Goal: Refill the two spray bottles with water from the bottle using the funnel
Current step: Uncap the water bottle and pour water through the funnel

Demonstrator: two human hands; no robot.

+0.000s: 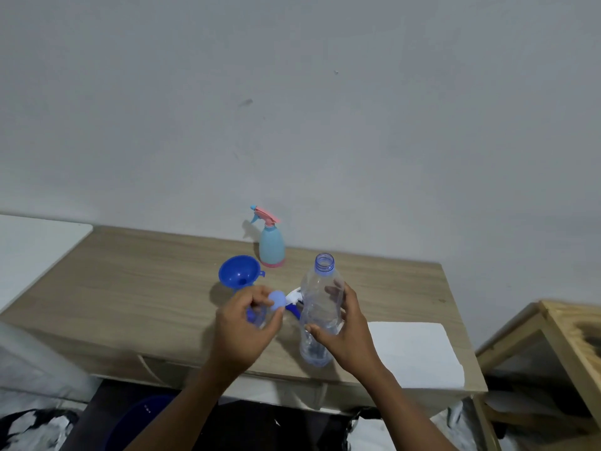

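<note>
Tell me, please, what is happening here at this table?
A person is preparing to pour water. The right hand grips a clear water bottle, upright and uncapped, while the left hand pinches its light blue cap. A blue funnel is just behind the left hand; what it sits in is hidden. A light blue spray bottle stands at the back of the table, sprayer head on. No pouring has begun.
</note>
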